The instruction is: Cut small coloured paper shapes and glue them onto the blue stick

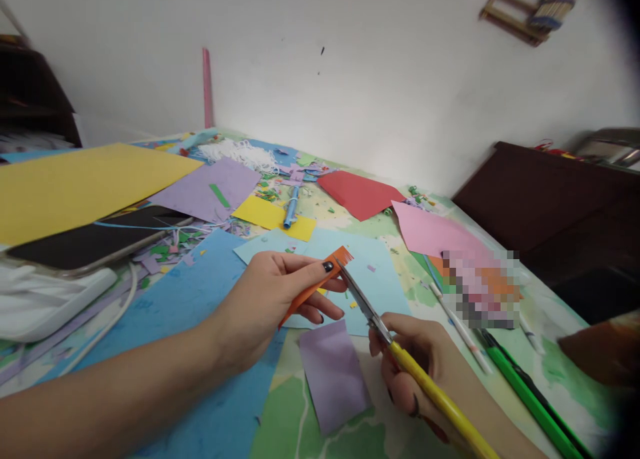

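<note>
My left hand (280,292) pinches a narrow orange paper strip (305,300) between thumb and fingers, above the table. Short slits form a fringe at the strip's upper end. In my right hand (425,359) is a pair of scissors (367,307), its blade tips touching the strip close to my left thumb. A long yellow part (440,399) runs back from the blades across my right hand; the finger loops are mostly hidden. Below the hands lie a light blue sheet (380,252) and a small purple paper piece (336,372).
A phone (100,236) and a white case (55,306) with a cable lie at left. Yellow (100,179), red (357,194) and pink (440,232) sheets surround the work area. Paper scraps and white shreds (240,156) are scattered behind. A green cutter-like tool (535,392) lies at right.
</note>
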Demonstrator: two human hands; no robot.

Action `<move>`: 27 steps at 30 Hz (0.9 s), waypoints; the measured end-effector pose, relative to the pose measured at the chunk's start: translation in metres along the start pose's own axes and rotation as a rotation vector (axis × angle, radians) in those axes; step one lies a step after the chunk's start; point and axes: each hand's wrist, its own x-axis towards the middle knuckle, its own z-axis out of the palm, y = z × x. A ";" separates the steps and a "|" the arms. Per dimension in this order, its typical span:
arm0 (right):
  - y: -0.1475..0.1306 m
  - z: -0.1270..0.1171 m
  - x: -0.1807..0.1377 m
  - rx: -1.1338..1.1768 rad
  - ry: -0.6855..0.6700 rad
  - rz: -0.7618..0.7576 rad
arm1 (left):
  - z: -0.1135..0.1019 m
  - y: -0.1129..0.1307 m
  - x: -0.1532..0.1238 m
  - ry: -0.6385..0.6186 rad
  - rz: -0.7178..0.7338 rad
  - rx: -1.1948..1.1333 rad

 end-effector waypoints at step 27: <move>-0.005 0.004 0.001 -0.012 0.045 0.035 | 0.001 0.000 0.000 0.012 0.015 0.029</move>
